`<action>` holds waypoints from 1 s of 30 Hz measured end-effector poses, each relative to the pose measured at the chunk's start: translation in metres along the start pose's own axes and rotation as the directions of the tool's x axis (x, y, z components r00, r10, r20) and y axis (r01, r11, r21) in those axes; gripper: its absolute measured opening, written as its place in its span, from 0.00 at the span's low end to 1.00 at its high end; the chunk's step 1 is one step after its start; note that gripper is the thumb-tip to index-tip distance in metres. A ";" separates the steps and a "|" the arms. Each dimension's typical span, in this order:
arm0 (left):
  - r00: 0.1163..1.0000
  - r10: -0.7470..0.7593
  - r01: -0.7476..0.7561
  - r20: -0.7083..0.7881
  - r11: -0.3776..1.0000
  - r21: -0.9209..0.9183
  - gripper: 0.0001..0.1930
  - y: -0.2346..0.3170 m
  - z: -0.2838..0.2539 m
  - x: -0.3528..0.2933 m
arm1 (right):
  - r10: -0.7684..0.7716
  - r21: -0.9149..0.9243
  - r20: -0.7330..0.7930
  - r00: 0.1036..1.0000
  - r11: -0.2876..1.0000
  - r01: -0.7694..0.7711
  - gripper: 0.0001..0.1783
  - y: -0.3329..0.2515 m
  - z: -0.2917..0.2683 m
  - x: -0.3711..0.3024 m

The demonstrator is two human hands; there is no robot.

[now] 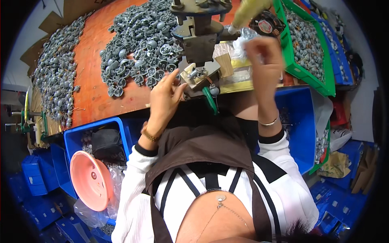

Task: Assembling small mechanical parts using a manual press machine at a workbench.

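Observation:
A small dark metal press (199, 47) stands at the table's front edge. Under its ram sits a fixture (196, 75) with a small metal and grey piece in it. Just left of that fixture is my left hand (165, 95), index finger stretched toward it and thumb apart, with nothing visible between them. My right hand (265, 60) is raised right of the press, below a blurred yellowish handle (248, 14) and apart from it. Its fingers are curled and smeared by motion, so their grip is unclear. A green clamp-like piece (210, 100) and a round grey part (214, 90) hang at the fixture's front.
Grey plastic housings (137, 44) are heaped left of the press. Farther left lies a pile of wired grey parts (54, 77). A green crate (300, 71) of parts and a small black fan (266, 23) stand right. Below are blue bins (298, 133) and a pink basin (87, 178).

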State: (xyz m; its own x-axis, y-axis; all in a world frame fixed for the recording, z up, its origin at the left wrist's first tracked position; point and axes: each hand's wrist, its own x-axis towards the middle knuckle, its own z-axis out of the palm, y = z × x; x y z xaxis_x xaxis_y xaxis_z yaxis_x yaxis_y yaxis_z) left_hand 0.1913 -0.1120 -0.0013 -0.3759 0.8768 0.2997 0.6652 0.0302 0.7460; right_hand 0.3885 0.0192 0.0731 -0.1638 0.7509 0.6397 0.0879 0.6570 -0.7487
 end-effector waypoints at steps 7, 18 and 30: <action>0.938 0.284 -0.125 -0.198 0.811 0.572 0.09 -0.084 -0.083 0.047 | 0.224 -0.270 0.390 0.893 0.955 -0.121 0.12 0.047 0.042 -0.076; 0.975 0.197 -0.206 0.101 0.646 0.735 0.11 -0.147 -0.095 0.099 | 0.554 -0.385 0.262 0.790 0.811 -0.441 0.05 -0.006 -0.158 -0.064; 0.998 0.055 -0.036 -0.031 0.905 0.423 0.11 -0.153 -0.087 0.101 | 0.265 -0.515 -0.099 0.959 0.811 -0.277 0.11 0.160 -0.223 0.070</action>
State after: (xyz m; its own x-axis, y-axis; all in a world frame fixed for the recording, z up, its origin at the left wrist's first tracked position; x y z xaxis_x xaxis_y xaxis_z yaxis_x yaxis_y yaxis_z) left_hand -0.0043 -0.0696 -0.0337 -0.3590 0.8617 0.3585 0.8889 0.1985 0.4129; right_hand 0.6105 0.1918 0.0371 -0.0369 0.9011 0.4320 0.6228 0.3588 -0.6952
